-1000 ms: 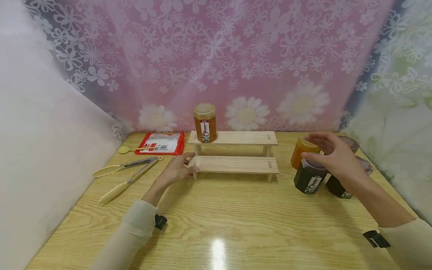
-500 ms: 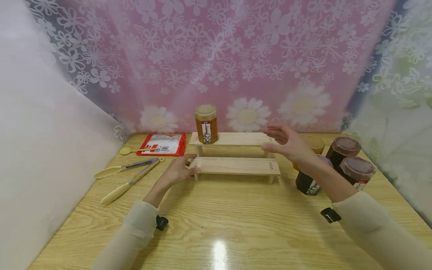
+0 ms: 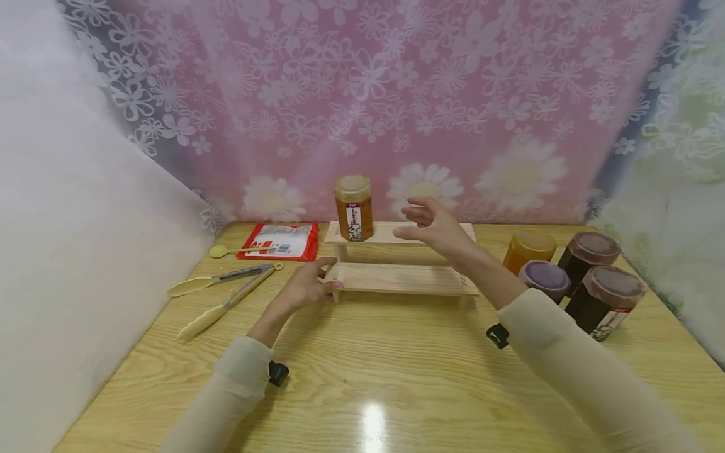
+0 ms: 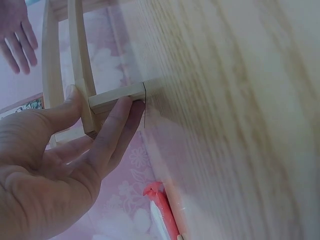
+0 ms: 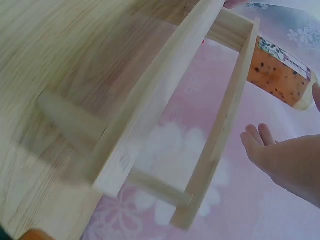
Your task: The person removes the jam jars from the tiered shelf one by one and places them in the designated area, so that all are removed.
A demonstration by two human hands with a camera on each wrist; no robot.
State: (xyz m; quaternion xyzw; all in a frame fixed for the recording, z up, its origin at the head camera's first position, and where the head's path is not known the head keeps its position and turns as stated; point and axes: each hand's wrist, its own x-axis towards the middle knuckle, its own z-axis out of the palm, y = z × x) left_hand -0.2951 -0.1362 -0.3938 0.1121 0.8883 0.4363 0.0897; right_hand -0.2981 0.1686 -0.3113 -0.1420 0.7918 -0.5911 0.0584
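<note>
A two-tier wooden stand sits mid-table. My left hand grips the left end of its lower step; in the left wrist view the thumb presses the board's edge and the fingers lie along the leg. On the left of the upper step stands an amber jar with dark specks and a white-and-red label. My right hand hovers before the upper step, right of that jar, fingers apart and holding nothing. The right wrist view shows the jar apart from the right hand.
At the right stand a yellow-orange jar, a purple-lidded jar and two dark jars, one at the back and one in front. At left lie tongs, a yellow spoon and a red-and-white packet.
My right hand has moved left from above the jars at the right, with nothing in it, to the upper step near the amber jar. The left hand keeps its place on the stand.
</note>
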